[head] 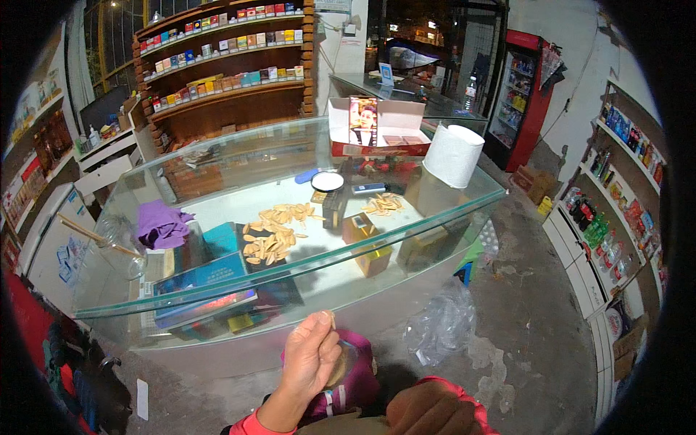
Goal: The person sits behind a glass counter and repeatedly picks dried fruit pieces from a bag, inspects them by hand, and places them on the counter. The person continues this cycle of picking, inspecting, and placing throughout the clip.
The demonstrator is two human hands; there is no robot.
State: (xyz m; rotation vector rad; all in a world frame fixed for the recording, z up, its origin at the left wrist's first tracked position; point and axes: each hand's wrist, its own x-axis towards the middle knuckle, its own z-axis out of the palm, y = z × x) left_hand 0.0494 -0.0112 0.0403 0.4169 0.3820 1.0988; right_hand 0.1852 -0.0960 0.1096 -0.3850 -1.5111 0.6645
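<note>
My left hand (311, 350) is raised in front of the glass display counter (348, 235), pinching a small pale seed (333, 319) between thumb and forefinger. Low at the bottom edge is my right hand (432, 409), dark and close to the camera, its fingers curled; whether it holds anything is hidden. On the counter top lies a large pile of pale seeds in their shells (269, 242). A smaller heap of seeds (383, 204) sits to the right, near a dark blue lighter-like object (371, 188). A round white-topped item (327, 181) stands between the two.
A toilet roll (452, 156) and an open red-and-white box (380, 147) with a lit phone (363, 120) propped in it stand at the back right. A purple cloth (163, 224) and a glass jar (128, 253) are at left. A clear plastic bag (441, 323) lies on the floor.
</note>
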